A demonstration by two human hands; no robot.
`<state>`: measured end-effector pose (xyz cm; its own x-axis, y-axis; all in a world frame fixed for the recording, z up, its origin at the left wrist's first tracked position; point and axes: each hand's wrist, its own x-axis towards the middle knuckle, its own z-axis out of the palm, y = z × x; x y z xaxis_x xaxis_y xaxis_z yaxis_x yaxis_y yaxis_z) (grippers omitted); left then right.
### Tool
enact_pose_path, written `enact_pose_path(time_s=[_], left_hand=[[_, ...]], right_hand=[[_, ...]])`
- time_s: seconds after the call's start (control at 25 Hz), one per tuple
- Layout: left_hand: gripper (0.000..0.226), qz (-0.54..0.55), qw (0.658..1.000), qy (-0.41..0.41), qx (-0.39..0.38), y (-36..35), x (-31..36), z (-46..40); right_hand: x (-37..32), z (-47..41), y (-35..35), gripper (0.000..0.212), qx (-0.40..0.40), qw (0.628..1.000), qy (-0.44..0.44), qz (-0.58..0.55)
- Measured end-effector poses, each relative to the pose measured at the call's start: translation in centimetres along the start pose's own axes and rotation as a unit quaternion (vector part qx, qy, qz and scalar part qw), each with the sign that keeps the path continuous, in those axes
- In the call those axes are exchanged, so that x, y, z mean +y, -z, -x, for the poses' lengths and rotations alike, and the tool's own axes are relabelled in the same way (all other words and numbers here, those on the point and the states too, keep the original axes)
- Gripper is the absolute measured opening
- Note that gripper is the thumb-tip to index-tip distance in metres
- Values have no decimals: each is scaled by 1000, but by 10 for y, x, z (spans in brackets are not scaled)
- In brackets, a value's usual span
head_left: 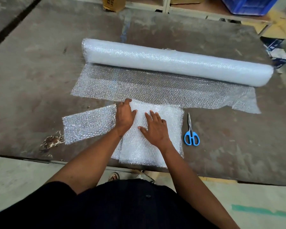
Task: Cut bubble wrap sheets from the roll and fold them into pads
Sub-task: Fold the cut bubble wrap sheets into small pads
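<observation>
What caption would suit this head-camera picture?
Both hands, left and right, press a folded bubble wrap pad flat; scissors lie beside it.

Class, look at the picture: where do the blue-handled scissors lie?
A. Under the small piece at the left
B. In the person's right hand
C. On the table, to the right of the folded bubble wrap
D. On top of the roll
C: the scissors lie untouched on the table, just right of the folded bubble wrap, which both hands press flat.

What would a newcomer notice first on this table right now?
First, the long white bubble wrap roll lying across the far side of the worn grey table, its loose end spread toward the person. Next, both hands pressing flat on a folded bubble wrap pad at the near edge, with blue-handled scissors just right of it.
</observation>
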<state>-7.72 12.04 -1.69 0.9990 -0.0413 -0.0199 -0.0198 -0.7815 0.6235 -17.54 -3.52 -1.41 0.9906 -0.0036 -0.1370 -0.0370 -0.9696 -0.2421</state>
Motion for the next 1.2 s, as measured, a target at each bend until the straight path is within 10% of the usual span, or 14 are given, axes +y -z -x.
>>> enact_pose_path(time_s=[0.4, 0.56, 1.2], left_hand=[[21, -8, 998, -56, 11, 14, 1, -4], [45, -20, 997, -75, -25, 17, -1, -1], [27, 185, 981, 59, -9, 20, 11, 6]], right_hand=[[39, -17, 22, 58, 63, 996, -55, -35], [58, -35, 37, 53, 61, 993, -95, -21], [71, -17, 45, 20, 244, 966, -88, -1]])
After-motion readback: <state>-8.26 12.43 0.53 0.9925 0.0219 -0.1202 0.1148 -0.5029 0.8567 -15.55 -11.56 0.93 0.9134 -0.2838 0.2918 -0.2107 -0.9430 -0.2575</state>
